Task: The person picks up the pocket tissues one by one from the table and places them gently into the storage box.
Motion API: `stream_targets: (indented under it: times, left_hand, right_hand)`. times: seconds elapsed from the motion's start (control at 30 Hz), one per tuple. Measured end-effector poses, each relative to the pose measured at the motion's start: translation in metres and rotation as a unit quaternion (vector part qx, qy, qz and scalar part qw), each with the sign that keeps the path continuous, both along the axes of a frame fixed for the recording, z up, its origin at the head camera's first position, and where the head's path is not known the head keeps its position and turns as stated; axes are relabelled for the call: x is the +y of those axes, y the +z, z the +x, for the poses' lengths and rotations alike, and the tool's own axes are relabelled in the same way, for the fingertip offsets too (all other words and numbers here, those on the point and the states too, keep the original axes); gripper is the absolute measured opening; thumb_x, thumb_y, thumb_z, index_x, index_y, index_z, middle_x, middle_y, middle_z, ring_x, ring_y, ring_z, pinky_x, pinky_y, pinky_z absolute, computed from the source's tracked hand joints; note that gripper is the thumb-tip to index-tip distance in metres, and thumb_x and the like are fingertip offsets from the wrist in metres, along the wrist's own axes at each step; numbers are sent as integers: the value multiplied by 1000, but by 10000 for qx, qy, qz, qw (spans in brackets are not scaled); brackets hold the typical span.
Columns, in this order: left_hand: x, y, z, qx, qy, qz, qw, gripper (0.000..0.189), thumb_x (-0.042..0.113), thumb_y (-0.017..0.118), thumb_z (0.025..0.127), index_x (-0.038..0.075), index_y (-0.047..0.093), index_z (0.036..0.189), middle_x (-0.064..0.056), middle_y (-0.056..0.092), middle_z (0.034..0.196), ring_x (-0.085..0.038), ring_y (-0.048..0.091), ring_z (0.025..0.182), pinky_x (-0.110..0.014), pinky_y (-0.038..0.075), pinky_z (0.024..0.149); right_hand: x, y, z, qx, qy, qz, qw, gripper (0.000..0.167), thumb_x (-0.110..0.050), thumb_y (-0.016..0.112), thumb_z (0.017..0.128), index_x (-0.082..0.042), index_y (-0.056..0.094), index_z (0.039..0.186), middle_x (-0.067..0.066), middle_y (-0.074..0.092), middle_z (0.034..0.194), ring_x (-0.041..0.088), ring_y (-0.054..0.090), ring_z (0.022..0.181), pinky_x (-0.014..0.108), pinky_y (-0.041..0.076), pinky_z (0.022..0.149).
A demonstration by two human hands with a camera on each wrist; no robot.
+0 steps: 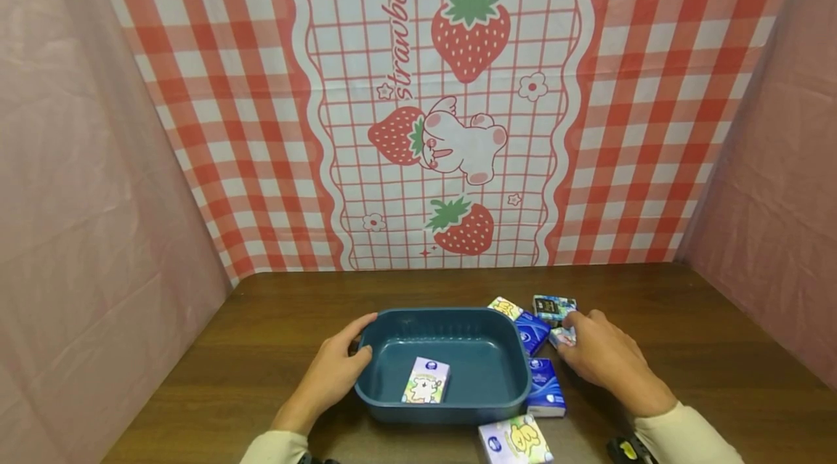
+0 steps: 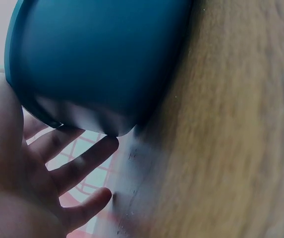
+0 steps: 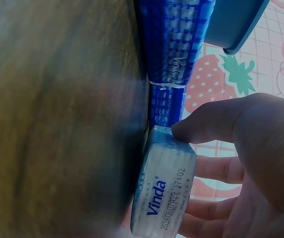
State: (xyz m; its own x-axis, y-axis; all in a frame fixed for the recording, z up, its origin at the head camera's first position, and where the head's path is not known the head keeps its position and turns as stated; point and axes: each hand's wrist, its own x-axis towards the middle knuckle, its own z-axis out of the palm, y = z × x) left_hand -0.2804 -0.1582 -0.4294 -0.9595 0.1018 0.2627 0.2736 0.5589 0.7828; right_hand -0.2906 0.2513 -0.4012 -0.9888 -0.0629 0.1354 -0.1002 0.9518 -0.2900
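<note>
A teal rectangular basin [image 1: 451, 413] stands on the table, with one pale tissue pack [image 1: 426, 380] printed with a white cartoon animal lying inside. At its left end my left hand [image 1: 335, 369] rests, thumb at the rim; the left wrist view shows its spread, fairly straight fingers [image 2: 85, 166] against the outer wall. To the right of the basin, my right hand [image 1: 604, 355] pinches a small tissue pack [image 1: 563, 337] between thumb and fingers. In the right wrist view that Vinda pack [image 3: 164, 188] shows its white end, close to the table, behind a blue pack [image 3: 174, 44].
Right of the basin lie two blue tissue packs [image 1: 546, 388], a yellow-printed pack [image 1: 505, 307] and a dark floral pack [image 1: 554, 306]. A purple-and-yellow pack [image 1: 516, 441] lies at the front. Behind the wooden table [image 1: 275, 326] hangs a strawberry-print cloth [image 1: 458, 123].
</note>
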Motion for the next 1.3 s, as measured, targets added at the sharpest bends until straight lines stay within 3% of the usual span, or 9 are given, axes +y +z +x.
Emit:
stream_targets:
  times: [0.43, 1.3]
  left_hand:
    - [1, 1, 1, -19, 65, -37, 10000, 48, 10, 61, 92, 22, 60, 139, -6, 65, 121, -21, 56, 97, -41, 47, 84]
    - [0, -1, 0, -76, 29, 15, 10000, 49, 10, 60, 93, 23, 59, 140, -8, 65, 127, -19, 59, 100, -41, 49, 84]
  right_hand:
    - [-1, 2, -2, -86, -69, -43, 9999, 42, -32, 72, 86, -1, 66, 114, 18, 60, 100, 29, 57, 83, 63, 51, 76]
    - [-6, 5, -3, -150, -150, -192, 9996, 43, -38, 67, 89, -2, 67, 114, 19, 63, 106, 31, 60, 88, 63, 52, 75]
